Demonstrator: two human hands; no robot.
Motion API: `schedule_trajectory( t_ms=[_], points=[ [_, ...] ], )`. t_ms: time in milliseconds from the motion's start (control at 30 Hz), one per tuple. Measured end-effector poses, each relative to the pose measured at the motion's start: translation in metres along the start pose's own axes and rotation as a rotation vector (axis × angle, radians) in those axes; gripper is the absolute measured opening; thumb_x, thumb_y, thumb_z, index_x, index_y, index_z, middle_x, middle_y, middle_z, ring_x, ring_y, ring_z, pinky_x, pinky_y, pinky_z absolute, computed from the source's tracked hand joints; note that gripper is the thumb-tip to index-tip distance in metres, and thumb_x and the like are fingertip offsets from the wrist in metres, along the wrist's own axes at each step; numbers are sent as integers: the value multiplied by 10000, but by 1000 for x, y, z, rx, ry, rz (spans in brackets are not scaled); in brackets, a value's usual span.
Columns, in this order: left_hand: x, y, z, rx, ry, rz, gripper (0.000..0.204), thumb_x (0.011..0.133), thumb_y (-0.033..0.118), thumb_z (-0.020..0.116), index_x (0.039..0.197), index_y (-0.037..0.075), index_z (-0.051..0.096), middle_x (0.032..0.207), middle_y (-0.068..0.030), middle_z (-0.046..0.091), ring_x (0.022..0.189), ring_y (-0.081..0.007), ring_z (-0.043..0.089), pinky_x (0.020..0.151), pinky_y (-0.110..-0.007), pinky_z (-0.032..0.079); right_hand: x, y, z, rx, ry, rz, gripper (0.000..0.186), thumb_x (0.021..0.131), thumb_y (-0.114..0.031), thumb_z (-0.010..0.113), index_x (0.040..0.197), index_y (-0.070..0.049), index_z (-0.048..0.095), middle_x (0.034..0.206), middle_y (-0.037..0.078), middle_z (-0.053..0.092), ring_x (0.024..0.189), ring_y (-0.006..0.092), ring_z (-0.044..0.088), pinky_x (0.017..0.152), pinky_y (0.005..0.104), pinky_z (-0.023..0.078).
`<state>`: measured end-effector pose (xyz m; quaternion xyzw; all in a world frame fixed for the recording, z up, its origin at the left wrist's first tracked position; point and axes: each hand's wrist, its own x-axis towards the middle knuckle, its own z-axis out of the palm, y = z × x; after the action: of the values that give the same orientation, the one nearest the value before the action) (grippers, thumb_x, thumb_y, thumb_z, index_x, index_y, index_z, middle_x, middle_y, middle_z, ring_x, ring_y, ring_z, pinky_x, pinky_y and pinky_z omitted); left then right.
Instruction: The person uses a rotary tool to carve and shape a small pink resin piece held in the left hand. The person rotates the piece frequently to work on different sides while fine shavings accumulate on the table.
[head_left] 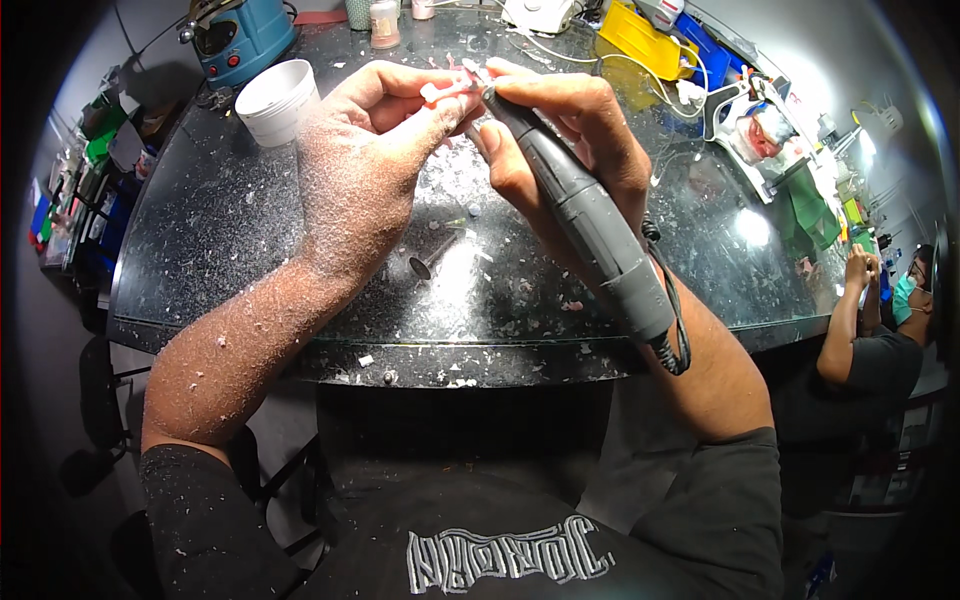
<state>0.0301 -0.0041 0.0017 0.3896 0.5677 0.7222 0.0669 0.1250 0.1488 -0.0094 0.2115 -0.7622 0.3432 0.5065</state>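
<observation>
My left hand (370, 170), dusted with pale powder, pinches a small pink piece (445, 92) near the top middle of the view. My right hand (590, 130) grips a dark grey rotary handpiece (590, 225), which has a coiled cord hanging from its lower end. The handpiece's tip is at the pink piece, close to my left fingertips; whether it touches is too small to tell. A white cup (268, 105) stands left of my left hand. A small metal object (420, 268) lies below my hands among scattered pale shavings.
The dark worktop (220, 250) has a blue machine (240, 40) at back left, small jars (385, 25), yellow (640, 40) and blue bins, a white apparatus (750, 130) at right, and cables. A masked co-worker (880, 340) is at far right, hands raised.
</observation>
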Motion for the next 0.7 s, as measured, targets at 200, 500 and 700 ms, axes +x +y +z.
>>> schedule_trajectory(
  t_ms=[200,500,700],
  points=[
    [0,0,1,15,8,12,121,972,-15,676,1080,-48,633,1115,-174,739,1067,-191,725,967,-297,583,-1,2,-2,-58,-33,-26,363,871,54,754,1199,26,600,1217,204,686,1163,237,678,1030,358,532],
    [0,-5,-3,93,31,121,95,968,-33,676,1060,-25,651,1108,-150,744,1057,-179,727,954,-282,587,1,0,-1,-85,-60,-61,341,891,24,752,1197,10,602,1200,172,687,1149,198,670,1028,339,530],
    [1,-6,-3,125,22,135,89,963,-22,693,1046,-12,663,1091,-134,749,1048,-156,723,948,-273,585,0,1,-1,-26,-41,-20,340,884,29,750,1194,13,610,1194,185,689,1167,221,672,1027,343,531]
  ],
)
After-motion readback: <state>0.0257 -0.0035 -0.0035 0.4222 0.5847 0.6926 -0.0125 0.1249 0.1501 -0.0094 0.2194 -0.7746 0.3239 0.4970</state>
